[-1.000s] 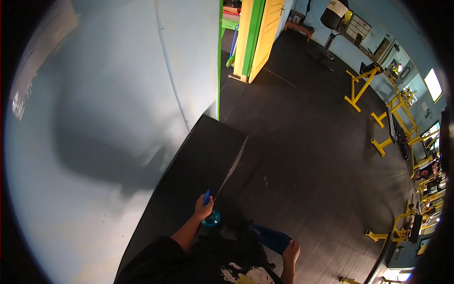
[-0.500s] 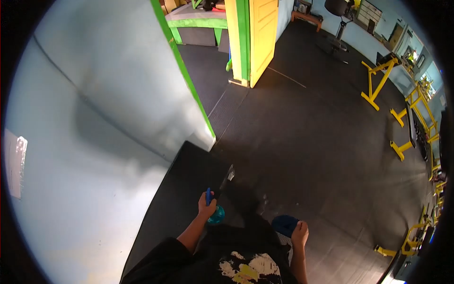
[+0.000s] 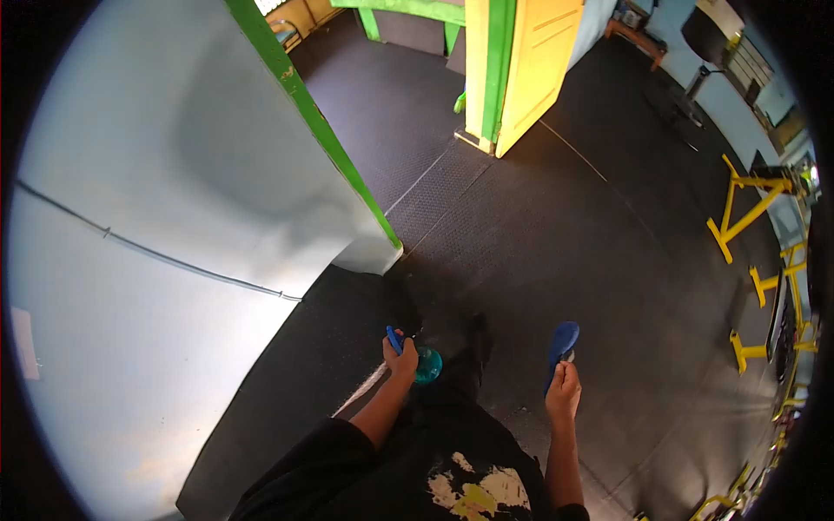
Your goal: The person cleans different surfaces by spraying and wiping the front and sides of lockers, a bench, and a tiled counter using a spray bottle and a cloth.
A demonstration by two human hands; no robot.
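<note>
My left hand (image 3: 400,358) is closed on a teal bottle (image 3: 427,366) with a blue top (image 3: 394,339); the round teal part hangs beside the fingers, over the edge of a black mat or bench. On the right, my right hand (image 3: 564,392) grips the lower end of a blue cloth-like item (image 3: 562,344), which stands up above the fingers over the dark floor. What exactly the blue item is, I cannot tell.
A green-edged doorway (image 3: 321,130) opens ahead, with a yellow door (image 3: 532,65) to its right. The pale blue wall (image 3: 156,347) carries a cable on the left. Yellow gym frames (image 3: 745,213) line the right side, near a chair (image 3: 708,39).
The view has swung left and the doorway shows wider. My right hand has risen, and the blue item now points upward. My left hand keeps its hold on the bottle.
</note>
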